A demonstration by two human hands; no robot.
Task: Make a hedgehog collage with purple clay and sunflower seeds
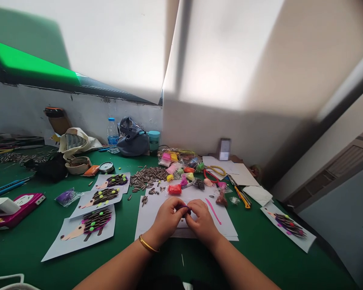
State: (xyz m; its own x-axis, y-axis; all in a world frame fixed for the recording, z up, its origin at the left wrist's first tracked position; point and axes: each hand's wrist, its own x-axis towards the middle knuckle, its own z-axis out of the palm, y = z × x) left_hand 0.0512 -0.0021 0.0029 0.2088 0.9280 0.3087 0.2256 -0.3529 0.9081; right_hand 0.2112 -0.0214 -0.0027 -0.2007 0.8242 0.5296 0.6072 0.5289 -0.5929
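Observation:
Over the white paper [147,225] at the table's middle, my left hand [167,217] and my right hand [202,220] meet fingertip to fingertip. Both are closed on a small dark purple piece of modelling clay [185,208], partly hidden by the fingers. A pink plastic clay tool [213,211] lies on the paper just right of my right hand. Beyond my left hand is a packet of red clay [174,189]. A few sunflower seeds [144,201] rest near the paper's upper left corner.
A pile of sunflower seeds [149,176] and several bagged clays [181,165] lie beyond the paper. Hedgehog pictures [97,221] are on the left, with another hedgehog picture [288,225] at right. Scissors [211,176] and a yellow cutter [242,197] lie right of centre.

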